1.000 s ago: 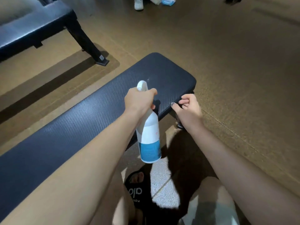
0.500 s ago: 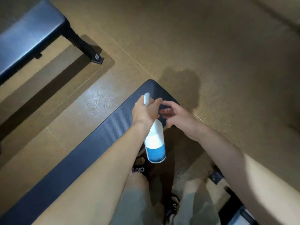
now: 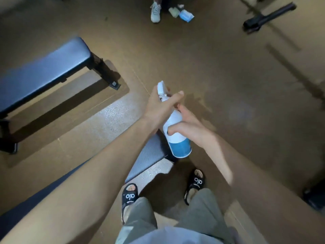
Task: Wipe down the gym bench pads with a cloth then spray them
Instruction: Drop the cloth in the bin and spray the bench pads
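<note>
A: What holds the bottle (image 3: 175, 131)?

B: Both hands. The left hand (image 3: 161, 106) grips the neck below the white sprayer head; the right hand (image 3: 189, 128) is wrapped round the white body, thumb across the front. The bottle tilts, blue base toward the person.

A: And a half-second earlier?

B: The right hand reached toward the bottle with fingers spread, holding nothing; now it clasps it. The view has also lifted: a shoe (image 3: 155, 12) and a packet (image 3: 186, 15) on the floor show at top.

A: Where is the bench?

B: The near pad (image 3: 149, 155) lies below the bottle (mostly hidden by the left forearm); a second bench (image 3: 44, 69) stands at left. Two black slides (image 3: 130, 196) show below.
</note>
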`<action>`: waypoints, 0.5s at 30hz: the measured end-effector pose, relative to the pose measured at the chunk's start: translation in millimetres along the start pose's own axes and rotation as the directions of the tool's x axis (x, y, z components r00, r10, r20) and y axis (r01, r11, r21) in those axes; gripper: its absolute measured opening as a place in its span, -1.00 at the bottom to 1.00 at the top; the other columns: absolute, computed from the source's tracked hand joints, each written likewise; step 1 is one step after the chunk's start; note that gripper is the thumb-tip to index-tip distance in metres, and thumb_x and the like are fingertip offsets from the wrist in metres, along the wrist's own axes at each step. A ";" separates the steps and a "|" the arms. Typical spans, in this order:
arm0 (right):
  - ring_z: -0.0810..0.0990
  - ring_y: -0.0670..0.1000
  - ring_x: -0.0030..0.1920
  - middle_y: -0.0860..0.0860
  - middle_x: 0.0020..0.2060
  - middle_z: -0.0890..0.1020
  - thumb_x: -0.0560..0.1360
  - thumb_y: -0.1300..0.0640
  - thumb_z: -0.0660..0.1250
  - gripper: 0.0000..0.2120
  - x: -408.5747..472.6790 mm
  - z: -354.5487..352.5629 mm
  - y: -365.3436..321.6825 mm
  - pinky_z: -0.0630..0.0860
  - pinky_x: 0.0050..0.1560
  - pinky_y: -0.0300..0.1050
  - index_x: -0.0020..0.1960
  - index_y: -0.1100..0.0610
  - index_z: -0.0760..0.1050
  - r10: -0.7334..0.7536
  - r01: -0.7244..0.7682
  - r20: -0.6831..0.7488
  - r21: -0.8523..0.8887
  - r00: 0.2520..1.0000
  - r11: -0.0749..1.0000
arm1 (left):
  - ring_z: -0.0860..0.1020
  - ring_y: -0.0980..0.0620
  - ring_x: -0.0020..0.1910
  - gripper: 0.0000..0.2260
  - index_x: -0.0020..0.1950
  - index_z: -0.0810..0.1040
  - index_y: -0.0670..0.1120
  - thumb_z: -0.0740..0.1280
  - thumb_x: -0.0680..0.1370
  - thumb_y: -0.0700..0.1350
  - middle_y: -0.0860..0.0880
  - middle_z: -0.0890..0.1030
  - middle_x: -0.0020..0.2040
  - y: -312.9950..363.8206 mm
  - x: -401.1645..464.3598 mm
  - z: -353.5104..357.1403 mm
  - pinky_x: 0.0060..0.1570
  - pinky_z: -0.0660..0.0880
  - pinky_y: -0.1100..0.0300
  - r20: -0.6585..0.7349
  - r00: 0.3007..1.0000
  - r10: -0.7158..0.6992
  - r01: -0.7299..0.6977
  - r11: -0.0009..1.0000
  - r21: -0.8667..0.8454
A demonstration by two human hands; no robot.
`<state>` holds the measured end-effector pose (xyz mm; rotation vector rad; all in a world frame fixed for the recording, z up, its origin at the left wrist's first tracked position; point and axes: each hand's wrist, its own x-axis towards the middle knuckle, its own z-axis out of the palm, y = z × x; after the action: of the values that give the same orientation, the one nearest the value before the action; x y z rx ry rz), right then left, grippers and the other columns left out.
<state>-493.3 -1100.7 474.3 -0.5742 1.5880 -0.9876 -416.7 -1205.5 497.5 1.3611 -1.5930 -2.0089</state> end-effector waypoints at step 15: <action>0.65 0.09 0.11 0.06 0.06 0.65 0.18 0.26 0.41 -0.33 109.0 -107.8 -146.1 0.57 0.05 0.03 0.28 -0.01 0.45 -0.062 0.068 0.133 -0.038 0.989 0.997 | 0.61 0.06 0.22 -0.36 0.31 0.36 0.20 0.54 0.38 -0.24 0.01 0.62 0.21 67.6 68.5 13.6 0.18 0.54 0.11 0.177 0.984 -0.025 0.015 0.998 0.058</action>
<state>-644.9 -1233.5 539.4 -0.7100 1.4837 -0.9464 -487.3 -1268.3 520.3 1.2523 -1.7292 -2.1667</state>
